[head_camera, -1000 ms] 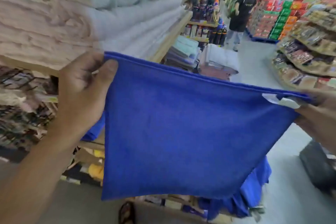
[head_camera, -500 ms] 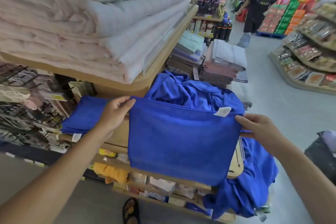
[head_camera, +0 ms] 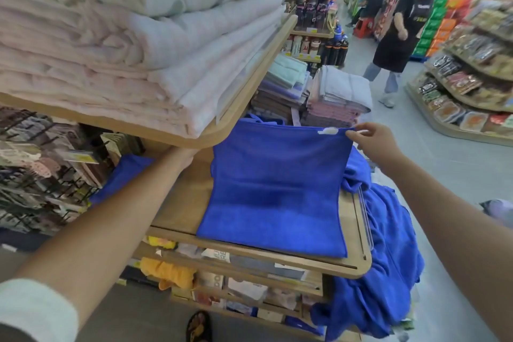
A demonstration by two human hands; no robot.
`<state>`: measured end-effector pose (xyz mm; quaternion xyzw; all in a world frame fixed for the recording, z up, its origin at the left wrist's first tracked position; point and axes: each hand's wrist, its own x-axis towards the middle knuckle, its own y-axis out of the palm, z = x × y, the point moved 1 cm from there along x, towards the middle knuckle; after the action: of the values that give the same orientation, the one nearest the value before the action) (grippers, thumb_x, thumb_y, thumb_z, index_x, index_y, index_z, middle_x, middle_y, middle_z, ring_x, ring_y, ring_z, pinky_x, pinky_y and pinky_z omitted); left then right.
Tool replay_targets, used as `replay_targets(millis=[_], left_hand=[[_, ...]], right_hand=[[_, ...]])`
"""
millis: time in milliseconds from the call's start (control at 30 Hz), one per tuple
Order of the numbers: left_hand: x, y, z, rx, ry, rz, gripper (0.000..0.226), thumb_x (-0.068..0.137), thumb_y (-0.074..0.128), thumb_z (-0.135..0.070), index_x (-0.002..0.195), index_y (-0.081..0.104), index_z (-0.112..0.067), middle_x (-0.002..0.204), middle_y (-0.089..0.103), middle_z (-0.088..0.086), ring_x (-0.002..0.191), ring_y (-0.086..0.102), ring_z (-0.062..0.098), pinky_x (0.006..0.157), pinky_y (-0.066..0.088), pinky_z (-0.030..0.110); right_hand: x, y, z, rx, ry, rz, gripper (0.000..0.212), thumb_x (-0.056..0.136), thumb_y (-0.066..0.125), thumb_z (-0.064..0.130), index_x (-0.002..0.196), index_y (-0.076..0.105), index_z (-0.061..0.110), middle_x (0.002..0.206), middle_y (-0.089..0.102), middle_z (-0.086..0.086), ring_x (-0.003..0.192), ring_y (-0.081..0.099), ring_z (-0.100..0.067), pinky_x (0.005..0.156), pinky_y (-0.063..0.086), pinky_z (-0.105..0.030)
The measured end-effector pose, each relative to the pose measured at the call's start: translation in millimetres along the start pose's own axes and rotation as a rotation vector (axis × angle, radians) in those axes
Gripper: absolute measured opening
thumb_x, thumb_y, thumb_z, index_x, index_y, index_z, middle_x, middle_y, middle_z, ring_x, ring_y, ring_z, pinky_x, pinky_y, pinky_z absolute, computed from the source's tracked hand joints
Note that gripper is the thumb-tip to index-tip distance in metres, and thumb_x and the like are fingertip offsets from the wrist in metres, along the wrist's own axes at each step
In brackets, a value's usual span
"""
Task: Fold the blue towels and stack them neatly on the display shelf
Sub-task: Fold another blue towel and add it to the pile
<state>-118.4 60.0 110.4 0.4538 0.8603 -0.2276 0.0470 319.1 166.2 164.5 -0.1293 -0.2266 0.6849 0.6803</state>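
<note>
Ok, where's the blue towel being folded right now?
Head view, centre: the folded blue cloth towel lies on the wooden middle shelf, its far edge pinched by the right hand, with the loose blue towel heap on its right.

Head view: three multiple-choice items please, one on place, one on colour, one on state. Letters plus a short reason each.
1. Where does the lower part of the blue towel rest?
A. in a basket
B. on the wooden shelf
C. on a chair

2. What colour is the tag at the towel's top edge?
A. red
B. black
C. white

3. What is the right hand doing?
A. pinching the towel's top corner
B. hanging empty
C. lying flat on the shelf

Answers:
1 B: the towel's lower half lies flat on the boards.
2 C: the tag shows white against the blue cloth.
3 A: the fingertips close on the corner beside the tag.
</note>
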Motion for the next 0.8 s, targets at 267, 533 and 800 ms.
replay_targets(millis=[267,533,800], left_hand=[[-53.4,-19.0,21.2,-0.018,0.417,0.139,0.012,0.094,0.071,-0.022,0.103,0.071,-0.029,0.110,0.072,-0.004,0.109,0.065,0.015,0.099,0.050,0.033],[-105.6,-41.6,117.2,0.575,0.507,0.438,0.020,0.093,0.070,-0.012,0.095,0.075,-0.031,0.129,0.054,-0.012,0.120,0.054,0.003,0.097,0.034,0.011],[-91.1,-13.5,117.3,0.655,0.643,0.279,0.028,0.097,0.052,-0.012,0.109,0.070,-0.031,0.130,0.055,-0.014,0.120,0.053,0.006,0.099,0.041,0.027]], right_hand=[[-75.9,-14.8,-36.4,-0.069,-0.117,0.125,0.025,0.089,0.077,0.007,0.081,0.071,0.030,0.068,0.070,0.007,0.052,0.057,0.000,0.051,0.044,-0.013],[-173.9,-10.8,-85.1,-0.485,-0.265,0.531,0.023,0.081,0.081,0.027,0.081,0.064,0.043,0.091,0.067,0.019,0.090,0.064,-0.004,0.082,0.051,-0.024],[-132.3,24.6,-92.1,-0.472,-0.239,0.319,0.021,0.094,0.068,0.031,0.109,0.063,0.045,0.106,0.065,0.022,0.101,0.060,0.000,0.082,0.047,-0.028]])
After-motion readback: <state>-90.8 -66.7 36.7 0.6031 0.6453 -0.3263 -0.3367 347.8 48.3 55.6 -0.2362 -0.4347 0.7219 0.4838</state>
